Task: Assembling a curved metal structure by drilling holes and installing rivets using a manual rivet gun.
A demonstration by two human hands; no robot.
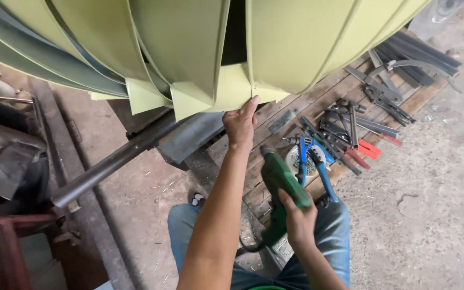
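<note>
My left hand [240, 124] grips the lower edge of a pale yellow-green sheet-metal blade [232, 88], thumb up against its folded tab. That blade is one of several overlapping curved blades [178, 43] filling the top of the view. My right hand [299, 220] is closed around a green power drill [280, 185], whose nose points up toward the blades just below my left wrist. The drill's cord trails down by my knee.
A wooden pallet [296, 107] lies on the concrete floor, carrying a blue-handled rivet tool [312, 161], red-handled snips [366, 153], pliers and dark metal strips [420, 56]. A long steel pipe [114, 164] runs diagonally at left, beside rusty metal parts [6, 172].
</note>
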